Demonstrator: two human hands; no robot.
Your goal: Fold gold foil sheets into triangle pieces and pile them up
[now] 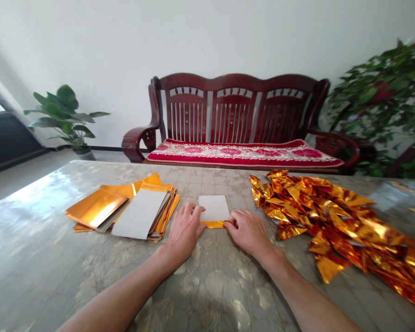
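A sheet of gold foil paper (pixel 213 207) lies on the table with its pale side up. Its near edge is turned over into a narrow gold strip. My left hand (pixel 187 225) pinches the left end of this fold between thumb and fingers. At the right end, my right hand (pixel 248 229) grips the same fold with its fingers curled. Left of my hands sits a stack of foil sheets (pixel 138 214), some pale side up, some gold. To the right lies a heap of folded gold foil pieces (pixel 307 203).
A patterned cover lies over the table (pixel 207 286). Beyond its far edge stands a dark red wooden bench (pixel 233 115) with a floral cushion (pixel 242 153). A clear plastic bag (pixel 397 196) rests at the right. Potted plants (pixel 65 113) flank the bench.
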